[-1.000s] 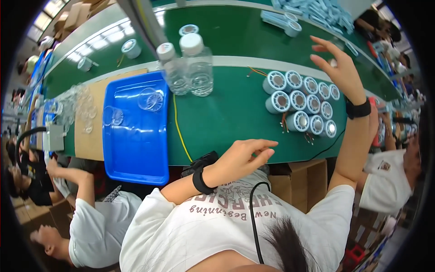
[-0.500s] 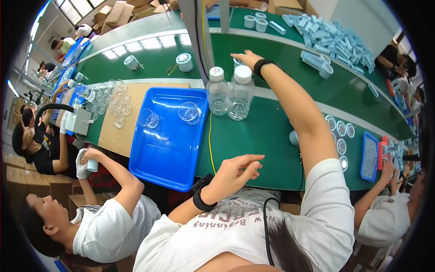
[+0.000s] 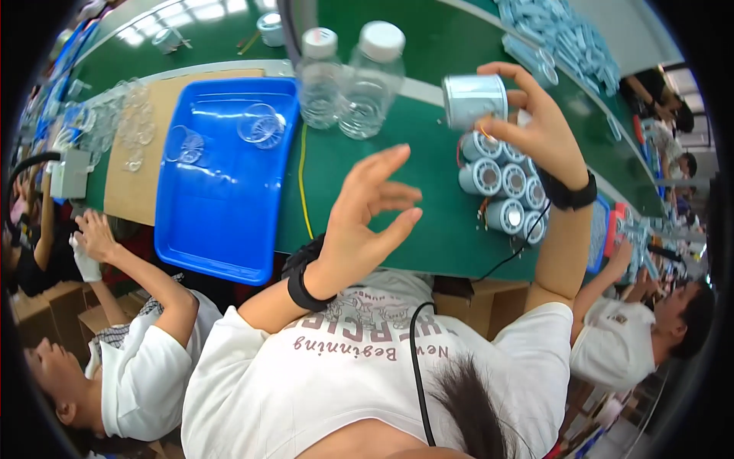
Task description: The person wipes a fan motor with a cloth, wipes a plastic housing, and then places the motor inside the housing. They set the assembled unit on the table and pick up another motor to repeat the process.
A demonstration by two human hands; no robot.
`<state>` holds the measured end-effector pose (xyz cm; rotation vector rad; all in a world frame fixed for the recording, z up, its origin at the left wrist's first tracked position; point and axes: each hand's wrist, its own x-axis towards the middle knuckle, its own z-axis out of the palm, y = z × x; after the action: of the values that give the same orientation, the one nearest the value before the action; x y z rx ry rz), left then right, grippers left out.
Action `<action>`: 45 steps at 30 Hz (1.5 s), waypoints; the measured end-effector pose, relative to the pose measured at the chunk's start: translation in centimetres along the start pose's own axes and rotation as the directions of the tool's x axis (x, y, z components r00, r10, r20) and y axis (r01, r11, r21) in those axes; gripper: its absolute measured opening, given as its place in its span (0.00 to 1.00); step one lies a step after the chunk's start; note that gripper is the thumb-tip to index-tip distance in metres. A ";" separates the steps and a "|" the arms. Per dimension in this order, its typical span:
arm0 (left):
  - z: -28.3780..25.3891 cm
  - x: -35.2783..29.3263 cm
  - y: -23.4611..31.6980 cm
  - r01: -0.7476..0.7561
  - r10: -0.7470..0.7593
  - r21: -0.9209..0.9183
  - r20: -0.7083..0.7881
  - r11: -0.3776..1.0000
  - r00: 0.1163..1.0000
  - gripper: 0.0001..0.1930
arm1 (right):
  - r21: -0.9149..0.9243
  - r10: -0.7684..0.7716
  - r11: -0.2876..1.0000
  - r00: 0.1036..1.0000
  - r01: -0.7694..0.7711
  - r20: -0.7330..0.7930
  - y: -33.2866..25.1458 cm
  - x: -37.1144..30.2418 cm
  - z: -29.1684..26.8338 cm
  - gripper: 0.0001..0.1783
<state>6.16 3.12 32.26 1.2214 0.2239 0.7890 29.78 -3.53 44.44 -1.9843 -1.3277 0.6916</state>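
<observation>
Holding a pale-blue cylinder (image 3: 470, 103), not yet set down, the right hand (image 3: 535, 126) has its grip closed around it near the clustered cylinders (image 3: 512, 181) already standing on the green worktop (image 3: 432, 203), while the left hand (image 3: 363, 218) is empty, fingers spread, and a far cylinder (image 3: 271, 29) stands untouched.

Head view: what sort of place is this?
Probably a factory assembly line: light-blue cylinders grouped on a green bench, a heap of pale-blue pieces beyond, and co-workers either side.
</observation>
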 end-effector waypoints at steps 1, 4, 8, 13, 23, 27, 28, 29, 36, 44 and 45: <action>0.3 0.4 -0.1 0.030 -0.030 -0.011 0.021 0.999 0.999 0.29 | 0.220 0.057 0.973 0.995 -0.074 0.084 -0.1 -2.0 0.5 0.32; 1.2 2.0 -0.8 -0.349 0.228 0.435 0.306 0.830 0.924 0.36 | 0.275 0.158 0.945 0.983 -0.178 0.094 1.2 -6.1 2.4 0.32; 3.3 1.7 -2.3 -0.288 0.187 0.286 0.334 0.914 0.924 0.38 | 0.323 0.212 0.919 0.974 -0.227 0.083 3.2 -10.4 2.9 0.35; 5.1 0.8 -3.2 0.083 -0.068 -0.038 0.294 0.996 0.953 0.37 | 0.360 0.314 0.864 0.935 -0.353 0.163 5.2 -13.9 1.1 0.38; 6.4 1.3 -2.2 0.639 -0.537 -0.174 0.405 0.749 0.740 0.29 | 0.072 -0.159 0.983 0.976 0.171 -0.147 7.9 -15.6 2.2 0.38; 6.2 1.1 -2.8 0.700 -0.573 -0.119 0.487 0.704 0.659 0.27 | 0.045 -0.094 0.994 0.994 0.097 -0.063 8.0 -16.1 1.8 0.42; 6.2 1.0 -2.9 0.716 -0.579 -0.101 0.516 0.691 0.631 0.28 | 0.071 -0.088 0.993 0.995 0.092 -0.053 8.0 -16.2 1.8 0.45; 6.3 1.0 -2.9 0.718 -0.581 -0.098 0.517 0.689 0.628 0.28 | 0.097 -0.083 0.991 0.996 0.087 -0.043 8.0 -16.4 1.8 0.47; 6.7 0.8 -2.7 0.750 -0.685 0.148 0.547 0.645 0.481 0.36 | 0.073 0.014 0.997 1.000 -0.016 0.021 7.2 -17.2 1.9 0.43; 7.1 0.4 -2.7 0.717 -0.662 0.132 0.526 0.684 0.534 0.34 | -0.156 0.221 0.943 0.904 -0.294 -0.366 8.1 -19.1 -2.1 0.41; 6.9 0.4 -2.6 0.703 -0.643 0.130 0.544 0.699 0.539 0.34 | -0.190 0.258 0.900 0.830 -0.393 -0.494 8.9 -19.2 -3.4 0.40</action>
<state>11.38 -2.11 32.47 1.0831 0.1508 -0.2638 30.77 -24.73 41.31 -2.4524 -0.8354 0.1463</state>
